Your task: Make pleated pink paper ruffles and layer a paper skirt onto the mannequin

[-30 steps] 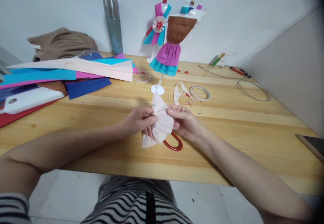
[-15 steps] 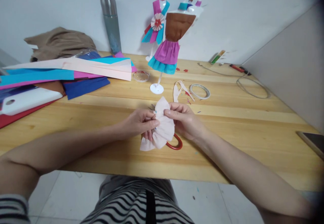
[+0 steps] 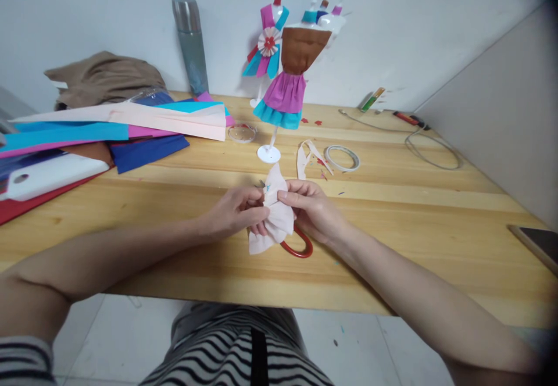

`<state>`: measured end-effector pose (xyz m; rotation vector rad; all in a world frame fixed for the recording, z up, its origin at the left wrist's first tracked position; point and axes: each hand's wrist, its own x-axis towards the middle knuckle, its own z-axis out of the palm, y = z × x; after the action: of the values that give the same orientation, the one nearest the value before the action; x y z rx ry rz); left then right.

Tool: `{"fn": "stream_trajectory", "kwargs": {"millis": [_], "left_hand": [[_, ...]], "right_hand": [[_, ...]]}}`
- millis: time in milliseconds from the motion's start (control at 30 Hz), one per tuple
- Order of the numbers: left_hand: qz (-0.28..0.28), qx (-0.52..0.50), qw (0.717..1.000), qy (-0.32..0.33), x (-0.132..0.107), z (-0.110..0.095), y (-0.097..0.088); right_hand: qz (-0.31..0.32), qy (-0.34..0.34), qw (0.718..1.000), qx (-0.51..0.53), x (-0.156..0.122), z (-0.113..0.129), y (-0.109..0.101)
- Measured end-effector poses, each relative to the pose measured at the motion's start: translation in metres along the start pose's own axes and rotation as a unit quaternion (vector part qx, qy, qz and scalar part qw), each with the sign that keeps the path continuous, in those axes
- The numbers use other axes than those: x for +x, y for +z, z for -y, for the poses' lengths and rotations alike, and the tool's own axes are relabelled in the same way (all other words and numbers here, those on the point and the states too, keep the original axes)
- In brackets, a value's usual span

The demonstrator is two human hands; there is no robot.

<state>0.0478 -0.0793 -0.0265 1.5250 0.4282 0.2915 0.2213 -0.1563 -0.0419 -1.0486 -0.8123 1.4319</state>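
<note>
A small piece of pale pink crepe paper [image 3: 275, 217] is gathered between both my hands, just above the wooden table [image 3: 392, 223]. My left hand [image 3: 238, 211] pinches its left side with closed fingers. My right hand [image 3: 311, 208] pinches its upper right edge, fingers closed. A red scissor handle [image 3: 300, 247] lies on the table under the paper and my right hand; the blades are hidden.
Behind stand small mannequins in paper dresses [image 3: 288, 78] on white stands. A stack of coloured paper sheets [image 3: 108, 130] lies at the left, with a steel flask [image 3: 190, 46] and brown cloth [image 3: 102, 78]. A tape ring [image 3: 343, 157], paper scraps, a cable [image 3: 431, 150] and a phone [image 3: 538, 246] lie to the right.
The pink paper has been squeezed into a tighter bunch between my fingers. Both hands stay in nearly the same place over the scissor handle.
</note>
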Motion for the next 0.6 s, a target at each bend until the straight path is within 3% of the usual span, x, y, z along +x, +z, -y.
{"fn": "stream_trajectory", "kwargs": {"millis": [200,333,467,600], "left_hand": [[0.006,0.025,1.0,0.002,-0.003,0.0,0.001],[0.008,-0.01,1.0,-0.009,-0.003,0.005,0.001],[-0.022,-0.083,0.996,-0.023,0.0,0.011,0.002],[-0.071,-0.126,0.99,0.004,0.001,0.012,0.003]], "right_hand": [[-0.027,-0.001,1.0,0.01,0.003,0.0,-0.002],[-0.033,-0.021,0.999,0.005,0.002,0.003,-0.003],[-0.051,-0.061,0.997,-0.007,0.002,0.006,-0.005],[-0.078,-0.101,0.992,-0.006,0.004,0.009,-0.01]]}}
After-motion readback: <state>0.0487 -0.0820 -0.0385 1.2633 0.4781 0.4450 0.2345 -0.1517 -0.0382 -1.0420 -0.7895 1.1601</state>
